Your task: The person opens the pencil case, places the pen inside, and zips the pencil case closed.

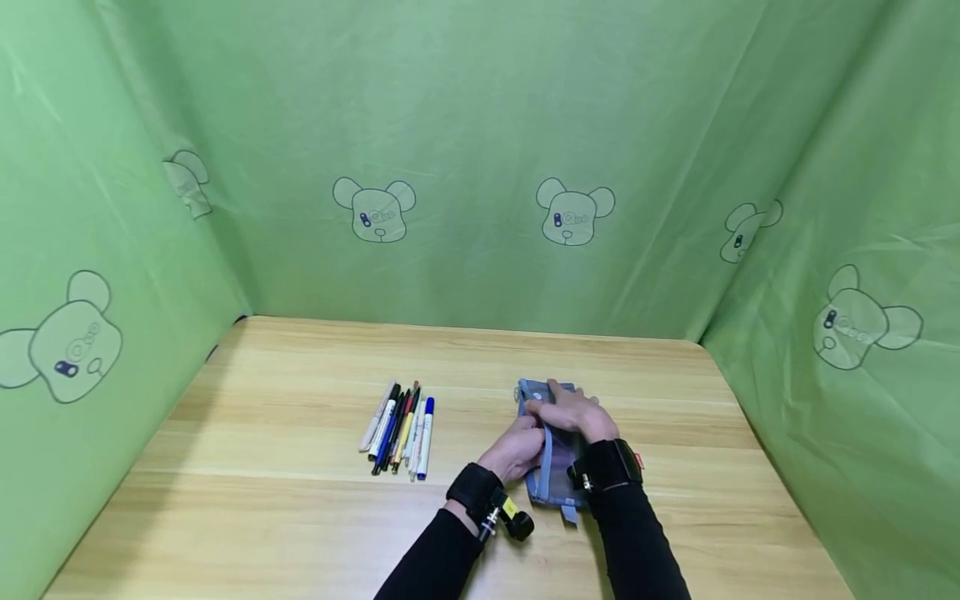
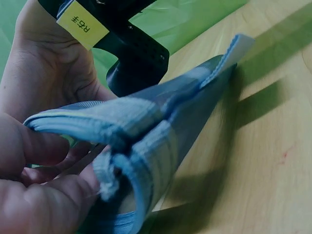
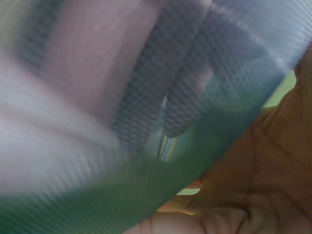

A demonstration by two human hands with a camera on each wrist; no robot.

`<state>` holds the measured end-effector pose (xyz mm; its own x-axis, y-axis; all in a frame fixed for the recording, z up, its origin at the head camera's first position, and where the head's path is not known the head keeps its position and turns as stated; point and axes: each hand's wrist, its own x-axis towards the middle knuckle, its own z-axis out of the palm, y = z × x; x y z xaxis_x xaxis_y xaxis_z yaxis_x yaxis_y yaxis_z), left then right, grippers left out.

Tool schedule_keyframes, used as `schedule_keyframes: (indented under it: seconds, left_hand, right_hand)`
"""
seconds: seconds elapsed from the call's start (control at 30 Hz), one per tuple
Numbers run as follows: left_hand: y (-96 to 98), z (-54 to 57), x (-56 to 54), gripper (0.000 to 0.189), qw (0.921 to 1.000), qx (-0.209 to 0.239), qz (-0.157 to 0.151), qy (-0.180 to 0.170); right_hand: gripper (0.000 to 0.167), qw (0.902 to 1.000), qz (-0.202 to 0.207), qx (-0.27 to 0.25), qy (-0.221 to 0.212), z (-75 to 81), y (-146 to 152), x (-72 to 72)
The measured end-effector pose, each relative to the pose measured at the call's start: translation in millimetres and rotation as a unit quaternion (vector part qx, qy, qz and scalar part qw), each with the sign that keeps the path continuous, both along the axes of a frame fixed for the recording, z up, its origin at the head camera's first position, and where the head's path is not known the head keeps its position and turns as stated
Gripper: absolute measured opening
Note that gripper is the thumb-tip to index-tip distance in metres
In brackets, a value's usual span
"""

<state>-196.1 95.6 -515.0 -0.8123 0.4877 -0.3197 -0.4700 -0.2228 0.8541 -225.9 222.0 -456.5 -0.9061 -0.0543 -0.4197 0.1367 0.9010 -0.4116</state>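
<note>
A blue mesh pencil case (image 1: 549,487) lies lengthwise on the table, its zipped side gaping. Into that opening reach the fingers of my left hand (image 1: 516,451), their tips hidden in the head view. My right hand (image 1: 573,412) lies over the case's far part and grips its upper side near the zip edge. The left wrist view has the zip edges (image 2: 92,127) parted around the left fingers (image 2: 51,200). Seen close up in the right wrist view, fingers (image 3: 97,53) show through the mesh, beside the right palm (image 3: 273,161). I cannot tell whether the left fingers hold anything inside.
Left of the case, several pens and markers (image 1: 397,429) lie side by side in a loose bundle. The wooden table (image 1: 262,400) is bounded at the back and both sides by a green curtain (image 1: 480,275). A fabric tab (image 1: 569,514) sticks out of the case's near end.
</note>
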Motion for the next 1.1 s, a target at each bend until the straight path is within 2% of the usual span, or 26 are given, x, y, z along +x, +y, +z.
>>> schedule_keyframes:
  seconds: [0.3, 0.43, 0.57, 0.67, 0.9, 1.1]
  left_hand:
    - [3.9, 0.3, 1.7, 0.045, 0.9987, 0.044, 0.000, -0.024]
    - [4.7, 0.7, 4.2, 0.046, 0.9971, 0.068, -0.010, -0.032]
    - [6.8, 0.2, 5.0, 0.038, 0.9946, 0.093, -0.022, -0.041]
    - [7.9, -0.5, 4.7, 0.031, 0.9936, 0.100, -0.023, -0.047]
    - [6.6, -0.2, 4.6, 0.047, 0.9937, 0.094, -0.003, -0.061]
    - [5.8, 0.3, 7.1, 0.042, 0.9934, 0.098, -0.005, -0.058]
  right_hand:
    - [0.094, 1.0000, -0.004, -0.005, -0.003, 0.4, 0.3, 0.5]
    - [0.095, 1.0000, 0.004, -0.003, 0.000, -1.2, 1.0, 1.0]
    - [0.095, 0.9999, 0.009, -0.006, 0.004, -0.8, 0.8, 0.9]
    - [0.096, 1.0000, 0.007, -0.006, 0.002, 0.3, 0.3, 0.8]
    - [0.094, 0.9999, 0.008, -0.005, 0.007, 2.8, -0.6, 1.3]
    - [0.095, 1.0000, 0.001, -0.006, 0.003, 2.1, -0.6, 3.0]
